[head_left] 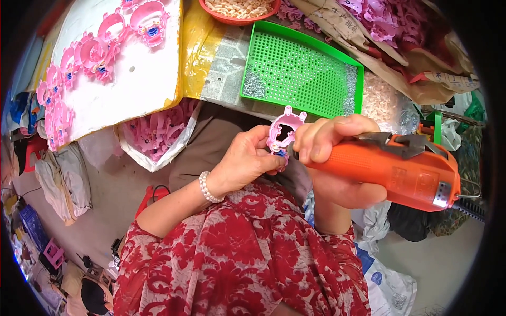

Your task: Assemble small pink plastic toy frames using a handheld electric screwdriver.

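My left hand [247,158], with a white bead bracelet at its wrist, pinches a pink plastic toy shell [285,129] that has two small ears, a round opening and a blue part low down. My right hand [337,152] is wrapped round an orange electric screwdriver [400,171] with a black cord at its rear. The tool lies level, its front end pointing left at the shell's lower part. My fingers hide the tip, so whether it touches the shell cannot be seen. Just beyond stands a green perforated tray [299,66] with small silver screws [254,86] in it.
On the left, a white board [132,69] carries a row of pink toy shells [89,55]. A bag [153,163] of pink parts hangs below its edge. Farther back stand a red bowl [274,7] of small cream pieces and a brown paper sack [363,45] of pink parts.
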`<move>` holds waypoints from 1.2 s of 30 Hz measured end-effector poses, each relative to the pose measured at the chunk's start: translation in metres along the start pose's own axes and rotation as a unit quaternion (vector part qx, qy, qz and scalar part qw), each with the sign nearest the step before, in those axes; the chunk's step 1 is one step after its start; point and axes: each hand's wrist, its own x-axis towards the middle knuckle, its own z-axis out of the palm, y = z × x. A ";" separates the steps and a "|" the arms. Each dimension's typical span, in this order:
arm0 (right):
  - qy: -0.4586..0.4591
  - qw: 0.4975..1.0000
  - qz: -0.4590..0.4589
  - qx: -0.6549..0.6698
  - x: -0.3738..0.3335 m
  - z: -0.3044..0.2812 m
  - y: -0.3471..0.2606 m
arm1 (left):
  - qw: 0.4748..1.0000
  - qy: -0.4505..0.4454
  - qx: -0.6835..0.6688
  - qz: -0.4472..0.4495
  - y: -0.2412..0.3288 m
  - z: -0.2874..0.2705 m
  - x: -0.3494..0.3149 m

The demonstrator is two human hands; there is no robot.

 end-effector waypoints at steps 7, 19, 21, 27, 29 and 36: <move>0.022 0.999 0.018 -0.031 -0.005 0.007 0.004 | 1.000 0.000 0.009 0.004 -0.001 -0.001 -0.001; 0.053 0.998 0.020 -0.035 -0.011 0.006 0.016 | 1.000 -0.001 0.008 0.009 -0.003 -0.001 -0.003; 0.050 0.997 0.011 -0.051 -0.011 0.007 0.016 | 1.000 0.001 0.012 0.009 -0.003 0.001 -0.003; 0.053 0.997 0.022 -0.044 -0.013 0.006 0.020 | 0.998 0.060 -0.014 0.015 -0.001 0.009 -0.007; 0.048 0.998 0.017 -0.032 -0.013 0.002 0.021 | 0.998 0.053 -0.029 0.013 -0.002 0.009 -0.006; 0.014 0.999 0.010 0.029 -0.007 -0.001 0.014 | 0.998 -0.002 -0.062 0.014 -0.002 0.000 -0.004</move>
